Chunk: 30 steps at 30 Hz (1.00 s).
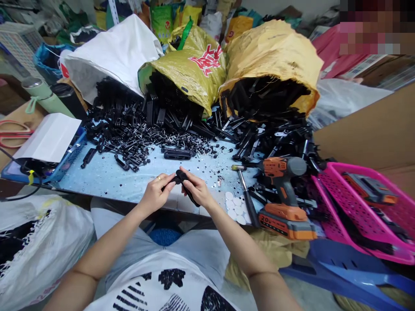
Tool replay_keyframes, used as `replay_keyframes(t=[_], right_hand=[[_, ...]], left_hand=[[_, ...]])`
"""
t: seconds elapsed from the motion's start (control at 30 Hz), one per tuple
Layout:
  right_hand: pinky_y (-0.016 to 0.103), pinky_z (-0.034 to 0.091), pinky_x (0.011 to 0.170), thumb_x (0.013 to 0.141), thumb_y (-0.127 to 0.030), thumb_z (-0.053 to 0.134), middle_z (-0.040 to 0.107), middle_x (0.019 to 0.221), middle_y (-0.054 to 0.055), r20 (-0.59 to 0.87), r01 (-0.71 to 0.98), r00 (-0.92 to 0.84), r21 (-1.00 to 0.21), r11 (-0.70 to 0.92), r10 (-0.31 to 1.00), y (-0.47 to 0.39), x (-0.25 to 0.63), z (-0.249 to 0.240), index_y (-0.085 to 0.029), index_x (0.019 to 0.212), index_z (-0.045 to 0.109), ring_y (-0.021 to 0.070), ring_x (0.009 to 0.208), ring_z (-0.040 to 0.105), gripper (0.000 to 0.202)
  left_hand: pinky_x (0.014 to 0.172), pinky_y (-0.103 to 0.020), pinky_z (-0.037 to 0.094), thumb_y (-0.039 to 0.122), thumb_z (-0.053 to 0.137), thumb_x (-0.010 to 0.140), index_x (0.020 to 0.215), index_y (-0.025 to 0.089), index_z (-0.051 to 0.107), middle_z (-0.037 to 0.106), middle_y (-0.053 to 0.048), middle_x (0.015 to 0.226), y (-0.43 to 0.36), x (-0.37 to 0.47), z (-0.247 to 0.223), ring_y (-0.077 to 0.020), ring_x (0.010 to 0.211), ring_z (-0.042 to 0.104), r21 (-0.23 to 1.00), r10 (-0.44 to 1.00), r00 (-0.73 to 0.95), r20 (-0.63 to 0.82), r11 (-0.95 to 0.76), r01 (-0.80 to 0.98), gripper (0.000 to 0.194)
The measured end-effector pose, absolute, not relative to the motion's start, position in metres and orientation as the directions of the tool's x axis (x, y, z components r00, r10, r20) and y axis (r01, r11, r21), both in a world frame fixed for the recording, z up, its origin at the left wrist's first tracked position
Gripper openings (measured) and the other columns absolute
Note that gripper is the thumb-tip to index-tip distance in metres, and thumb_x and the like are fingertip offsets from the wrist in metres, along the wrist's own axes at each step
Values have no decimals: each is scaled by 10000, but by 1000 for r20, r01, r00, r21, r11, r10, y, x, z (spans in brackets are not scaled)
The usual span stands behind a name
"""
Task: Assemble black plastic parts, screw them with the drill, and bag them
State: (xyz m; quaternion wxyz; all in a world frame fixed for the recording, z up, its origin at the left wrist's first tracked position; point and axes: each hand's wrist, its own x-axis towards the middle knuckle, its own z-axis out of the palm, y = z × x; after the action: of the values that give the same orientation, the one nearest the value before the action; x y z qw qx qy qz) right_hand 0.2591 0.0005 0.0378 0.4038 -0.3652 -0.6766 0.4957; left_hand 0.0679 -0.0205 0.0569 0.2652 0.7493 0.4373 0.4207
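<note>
Near the front edge of the blue-covered table [126,183], both hands meet at a black plastic part [192,195]. My left hand [158,192] pinches its left end, a ring on one finger. My right hand [197,188] is closed around the longer piece, which slants down to the right. The fingers cover much of the part, so its joint is hard to make out. Just beyond the hands lies a black elongated part [177,153]. Behind it spreads a heap of small black parts and metal pins [168,137].
Three sacks, white [113,47], yellow-green [194,65] and tan [272,56], spill black parts at the back. To the right are a hammer [248,196], an orange drill [285,194] and a pink basket [337,207]. Scissors [14,134] and a blue tray [60,172] sit left.
</note>
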Motion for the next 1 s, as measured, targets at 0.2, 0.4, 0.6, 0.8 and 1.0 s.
replay_keyframes(t=[0.2,0.4,0.6,0.8,1.0], right_hand=[[283,529,688,884,-427,533,581,979,55,309,243,-452,-860,448,837,3,261,50,-267,1363,459,121,723,565,510],[269,524,581,924,-418,450,565,1064,82,340,220,-255,-891,397,905,-21,229,35,-264,1419,368,104,622,536,525],[335,534,719,922,-409,458,582,1079,94,384,249,-195,-870,424,902,-25,219,30,-261,1417,370,167,793,590,524],[349,515,804,956,-438,335,596,1126,103,303,406,-268,-825,392,915,-11,210,19,-243,1456,287,195,908,602,538],[362,445,906,955,-410,371,538,1272,112,208,861,-195,-432,269,959,114,297,20,-217,1387,405,221,1143,495,475]], left_hand=[[808,-289,502,236,435,933,1260,182,549,614,-94,986,-33,79,55,-161,906,598,708,872,186,453,-479,520,351],[774,-285,511,208,406,944,1263,171,545,604,-114,984,-38,99,50,-155,895,579,711,797,-111,594,-455,536,350],[765,-298,510,202,416,936,1223,170,578,632,-95,959,-25,84,56,-154,871,583,684,785,59,616,-571,454,331],[848,-342,502,276,361,954,1265,165,533,607,-134,1105,-22,90,26,-193,1002,582,797,894,-89,439,-342,497,372],[655,-303,543,352,449,913,1375,142,382,601,-122,1029,-39,66,-16,-161,737,634,817,997,-73,18,27,575,511]])
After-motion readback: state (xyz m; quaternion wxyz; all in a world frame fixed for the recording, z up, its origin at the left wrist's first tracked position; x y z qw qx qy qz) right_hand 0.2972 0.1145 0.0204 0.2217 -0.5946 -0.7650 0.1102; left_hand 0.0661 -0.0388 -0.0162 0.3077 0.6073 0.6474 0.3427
